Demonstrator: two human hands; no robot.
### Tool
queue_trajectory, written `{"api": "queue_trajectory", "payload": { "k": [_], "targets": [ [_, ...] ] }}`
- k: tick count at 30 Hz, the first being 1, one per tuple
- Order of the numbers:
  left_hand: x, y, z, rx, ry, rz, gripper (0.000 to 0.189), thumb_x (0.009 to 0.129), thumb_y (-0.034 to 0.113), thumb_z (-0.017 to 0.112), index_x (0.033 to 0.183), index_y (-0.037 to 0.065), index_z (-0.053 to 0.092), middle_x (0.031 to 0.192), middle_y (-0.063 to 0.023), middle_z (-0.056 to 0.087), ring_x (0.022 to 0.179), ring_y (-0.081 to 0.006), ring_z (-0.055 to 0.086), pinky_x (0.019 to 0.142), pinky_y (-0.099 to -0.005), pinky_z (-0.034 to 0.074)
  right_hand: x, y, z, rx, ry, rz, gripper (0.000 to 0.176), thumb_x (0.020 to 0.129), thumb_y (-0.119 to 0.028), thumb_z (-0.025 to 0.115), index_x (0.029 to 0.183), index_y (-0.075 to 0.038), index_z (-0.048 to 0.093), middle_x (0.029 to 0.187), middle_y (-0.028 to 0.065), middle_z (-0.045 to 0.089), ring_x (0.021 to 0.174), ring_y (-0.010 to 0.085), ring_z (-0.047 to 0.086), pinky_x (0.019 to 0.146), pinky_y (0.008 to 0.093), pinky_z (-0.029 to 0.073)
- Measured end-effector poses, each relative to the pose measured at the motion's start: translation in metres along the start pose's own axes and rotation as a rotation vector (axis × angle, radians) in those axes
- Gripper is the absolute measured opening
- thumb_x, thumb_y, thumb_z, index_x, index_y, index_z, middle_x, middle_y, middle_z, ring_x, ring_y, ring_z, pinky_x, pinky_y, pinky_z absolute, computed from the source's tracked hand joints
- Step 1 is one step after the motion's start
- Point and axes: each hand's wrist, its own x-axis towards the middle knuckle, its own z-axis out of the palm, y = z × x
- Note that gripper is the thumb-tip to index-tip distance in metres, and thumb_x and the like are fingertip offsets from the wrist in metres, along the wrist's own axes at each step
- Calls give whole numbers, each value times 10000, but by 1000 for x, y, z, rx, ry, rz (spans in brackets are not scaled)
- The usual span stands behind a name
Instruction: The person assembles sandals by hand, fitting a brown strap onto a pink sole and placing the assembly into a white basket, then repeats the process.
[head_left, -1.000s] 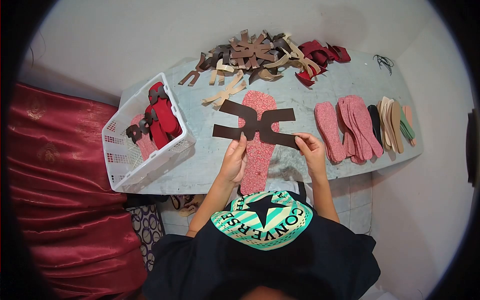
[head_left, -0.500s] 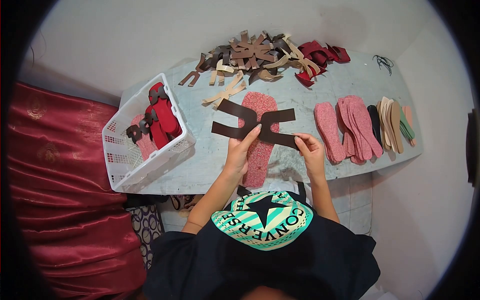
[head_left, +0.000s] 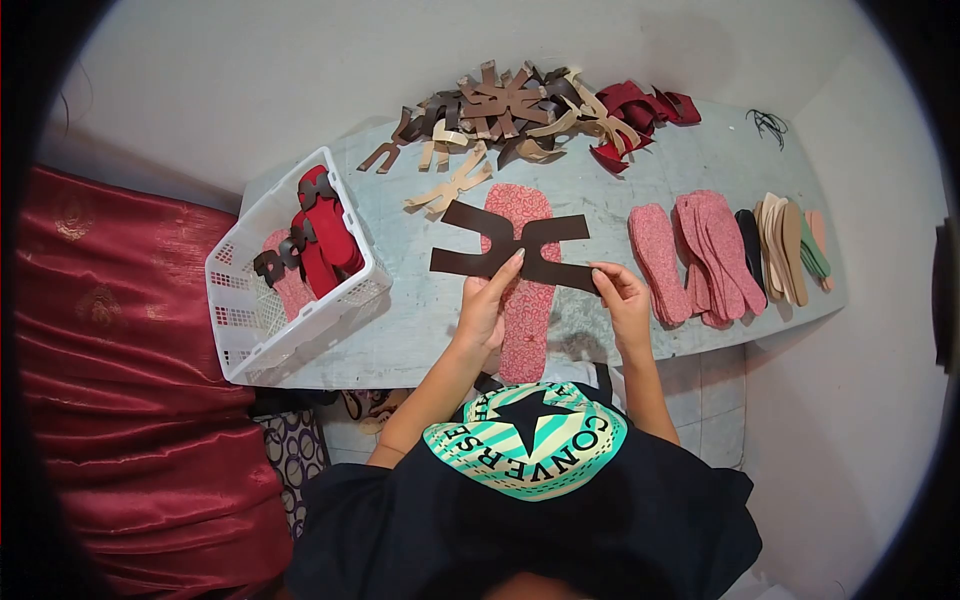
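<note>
A dark brown X-shaped strap [head_left: 512, 245] is held flat above a pink patterned sole [head_left: 524, 345] on the table. My left hand [head_left: 484, 305] pinches the strap near its middle, thumb on top. At the strap's lower right arm, my right hand [head_left: 622, 298] grips the end between thumb and fingers. The strap crosses over the upper half of the sole and hides part of it. The sole lies with its wide end away from me and its near end by the table edge.
At the left stands a white basket [head_left: 375, 283] holding soles and straps. Brown and beige straps [head_left: 505, 103] are heaped at the back, beside red pieces [head_left: 630, 105]. Stacks of pink soles [head_left: 708, 255] and other coloured soles [head_left: 790, 250] lie at the right. A black cord [head_left: 768, 126] lies behind them.
The strap has shifted slightly right and tilted a little. The pink sole's near end has swung slightly right and toward me. Both hands keep their hold on the strap.
</note>
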Motion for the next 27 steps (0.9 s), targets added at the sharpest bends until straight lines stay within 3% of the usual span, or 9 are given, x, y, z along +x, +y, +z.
{"api": "queue_trajectory", "payload": {
  "k": [2, 4, 8, 23, 25, 27],
  "targets": [
    [0, 0, 3, -20, -37, -1, 222, 850, 82, 573, 1065, 27, 558, 1013, -59, 616, 927, -114, 589, 796, -260, 484, 1, 0, -1, -18, 10, -3, 168, 847, -94, 595, 984, -1, 622, 803, -25, 585, 688, 19, 485, 630, 164, 389],
    [0, 0, 4, -16, -32, 5, 221, 849, 84, 576, 1062, 26, 561, 1014, -59, 616, 927, -112, 589, 799, -258, 482, 3, 0, -1, 1, 29, -44, 169, 838, -121, 604, 979, -34, 641, 758, -61, 562, 618, -6, 416, 519, 153, 293],
    [-1, 1, 7, 36, 9, 21, 218, 845, 92, 587, 1050, 21, 573, 1016, -57, 615, 928, -111, 588, 819, -254, 471, 5, -1, -2, 2, 36, -41, 173, 838, -121, 605, 982, -32, 640, 760, -60, 563, 618, -6, 416, 517, 153, 292],
    [1, 2, 15, 21, 87, -24, 237, 830, 90, 609, 1053, 17, 573, 1038, -74, 606, 963, -138, 578, 847, -268, 464, 6, 0, -3, -12, 30, -30, 183, 847, -137, 597, 991, -31, 635, 741, -59, 553, 615, -3, 411, 517, 157, 295],
    [2, 1, 16, 8, 96, -11, 238, 829, 86, 610, 1053, 17, 573, 1034, -76, 608, 963, -139, 579, 846, -268, 464, 6, 3, -6, -43, 9, 3, 209, 869, -155, 575, 1027, -23, 612, 774, -37, 563, 683, 23, 481, 600, 164, 378],
    [2, 0, 18, -2, 105, 6, 238, 827, 81, 610, 1053, 16, 573, 1031, -78, 609, 963, -140, 579, 845, -267, 465, 6, 4, -6, -28, -10, 15, 229, 877, -166, 562, 1057, -29, 595, 796, -29, 561, 704, 32, 495, 607, 169, 389]
  ]
}}
